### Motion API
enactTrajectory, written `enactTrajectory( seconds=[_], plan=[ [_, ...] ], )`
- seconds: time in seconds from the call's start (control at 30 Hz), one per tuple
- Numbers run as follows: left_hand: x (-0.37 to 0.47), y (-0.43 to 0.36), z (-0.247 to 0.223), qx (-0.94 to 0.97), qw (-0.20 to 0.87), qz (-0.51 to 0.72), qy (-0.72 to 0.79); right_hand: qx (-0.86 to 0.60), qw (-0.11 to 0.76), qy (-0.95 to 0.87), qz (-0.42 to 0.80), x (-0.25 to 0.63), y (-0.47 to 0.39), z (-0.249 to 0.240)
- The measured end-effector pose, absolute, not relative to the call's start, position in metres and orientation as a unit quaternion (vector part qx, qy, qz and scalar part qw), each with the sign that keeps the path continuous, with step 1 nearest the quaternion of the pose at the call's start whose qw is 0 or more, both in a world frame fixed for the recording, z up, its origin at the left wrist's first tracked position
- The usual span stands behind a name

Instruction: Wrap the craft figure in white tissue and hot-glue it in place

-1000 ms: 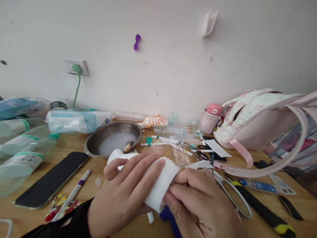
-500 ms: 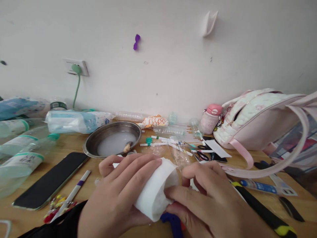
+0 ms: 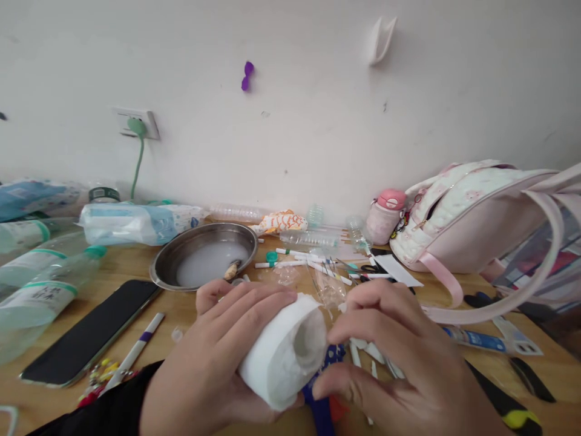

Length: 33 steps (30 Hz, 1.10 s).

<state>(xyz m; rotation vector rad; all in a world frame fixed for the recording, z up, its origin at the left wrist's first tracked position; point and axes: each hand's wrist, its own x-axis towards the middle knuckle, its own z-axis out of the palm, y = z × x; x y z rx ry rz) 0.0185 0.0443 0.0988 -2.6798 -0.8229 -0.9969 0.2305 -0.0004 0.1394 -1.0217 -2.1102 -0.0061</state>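
My left hand (image 3: 213,357) is wrapped round a white paper-covered tube (image 3: 272,345), tilted so its hollow open end faces right. The paper at that end looks uneven and folds inward round the hole. Just right of the opening is my right hand (image 3: 394,357), thumb and forefinger apart with nothing visible between them. Its fingertips are close to the rim. Under the tube lies a dark blue object (image 3: 320,399), partly hidden by the hands. White scraps (image 3: 372,351) are scattered behind my right fingers.
A metal bowl (image 3: 158,266) of cloudy liquid holds a brush. A phone (image 3: 91,333), a marker (image 3: 136,351) and plastic bottles (image 3: 45,290) lie left. Several markers, an orange-patterned fish shape (image 3: 281,222), a pink flask (image 3: 385,218) and a backpack (image 3: 490,218) stand behind and right.
My right fingers have come out of the tube's open end and spread apart, moving slightly right. The hole now shows. My left hand keeps its hold.
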Motion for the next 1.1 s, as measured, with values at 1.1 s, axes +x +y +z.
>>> enactTrajectory(
  seconds=[1.1],
  plan=[
    [0.014,0.036,0.114,-0.916,-0.098,-0.263,-0.287,-0.339,0.37,-0.864,0.05,0.236,0.002,0.131]
  ],
)
